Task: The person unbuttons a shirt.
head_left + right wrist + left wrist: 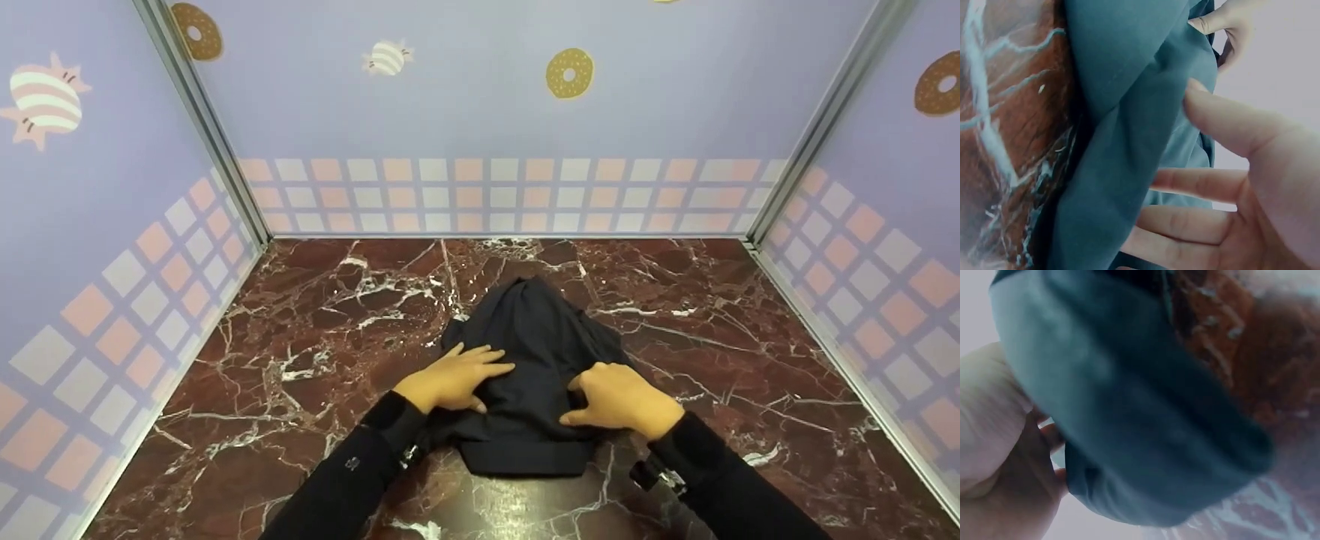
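Note:
A black cloth garment (536,375) lies bunched on the marble-patterned table, with a straight folded band (529,457) along its near edge. My left hand (454,379) rests on its left side, fingers spread across the fabric. At the right side, my right hand (619,397) grips the cloth with its fingers bent and the thumb held apart from them. In the right wrist view, several fingers (1185,219) pass behind a fold of the cloth (1123,152), while the thumb lies against its front. The left wrist view shows fingertips partly hidden by the garment (1129,410).
The dark red, white-veined tabletop (315,360) surrounds the garment. Printed panels stand on three sides: a back wall (480,112), a left wall (90,225) and a right wall (885,225), joined by metal corner posts.

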A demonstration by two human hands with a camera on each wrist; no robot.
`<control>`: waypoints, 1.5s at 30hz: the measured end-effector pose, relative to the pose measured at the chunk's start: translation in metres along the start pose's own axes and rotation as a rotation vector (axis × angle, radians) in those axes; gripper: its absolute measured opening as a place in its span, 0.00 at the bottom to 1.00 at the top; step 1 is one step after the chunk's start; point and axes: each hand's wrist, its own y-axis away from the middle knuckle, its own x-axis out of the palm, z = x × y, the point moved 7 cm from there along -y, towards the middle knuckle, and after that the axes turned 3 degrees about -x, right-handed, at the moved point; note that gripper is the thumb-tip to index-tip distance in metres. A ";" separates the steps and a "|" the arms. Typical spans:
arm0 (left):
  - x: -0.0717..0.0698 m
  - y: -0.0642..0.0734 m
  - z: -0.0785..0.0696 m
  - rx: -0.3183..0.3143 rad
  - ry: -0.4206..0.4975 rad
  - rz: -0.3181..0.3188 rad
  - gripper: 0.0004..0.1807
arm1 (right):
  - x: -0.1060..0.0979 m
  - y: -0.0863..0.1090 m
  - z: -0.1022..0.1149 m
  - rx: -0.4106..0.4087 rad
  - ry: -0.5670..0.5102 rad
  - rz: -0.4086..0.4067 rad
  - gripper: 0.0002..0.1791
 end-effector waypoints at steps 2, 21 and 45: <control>-0.001 0.001 -0.001 0.005 -0.009 -0.002 0.45 | 0.000 0.000 0.002 -0.029 0.009 0.003 0.27; 0.000 0.055 0.000 0.182 0.160 0.005 0.51 | 0.018 0.017 -0.013 -0.187 -0.122 0.140 0.33; -0.031 0.063 0.020 0.128 0.775 -0.054 0.09 | -0.029 0.032 -0.017 -0.227 -0.607 0.363 0.17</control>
